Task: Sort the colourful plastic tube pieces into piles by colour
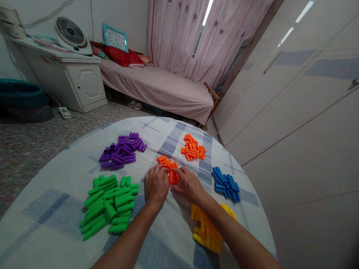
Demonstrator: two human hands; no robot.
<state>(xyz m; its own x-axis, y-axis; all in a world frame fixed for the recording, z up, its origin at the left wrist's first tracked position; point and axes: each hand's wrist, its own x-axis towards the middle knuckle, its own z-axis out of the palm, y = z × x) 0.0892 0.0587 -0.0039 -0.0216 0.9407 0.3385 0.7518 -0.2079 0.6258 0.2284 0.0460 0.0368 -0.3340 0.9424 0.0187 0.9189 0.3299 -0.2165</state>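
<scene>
My left hand (156, 184) and my right hand (188, 184) meet at the middle of the round table (56, 209). Both are closed round a small cluster of orange tube pieces (173, 177) held between the fingertips. More joined orange pieces (165, 161) lie just beyond the fingers. A loose pile of orange pieces (193, 148) sits further back. My right forearm crosses over a yellow pile (206, 231) and hides part of it.
On the checked cloth lie a green pile (108, 203) at the left, a purple pile (123, 150) at the back left and a blue pile (226, 184) at the right. A bed (157, 87), a white cabinet (70, 80) and wardrobe doors (294, 112) surround the table.
</scene>
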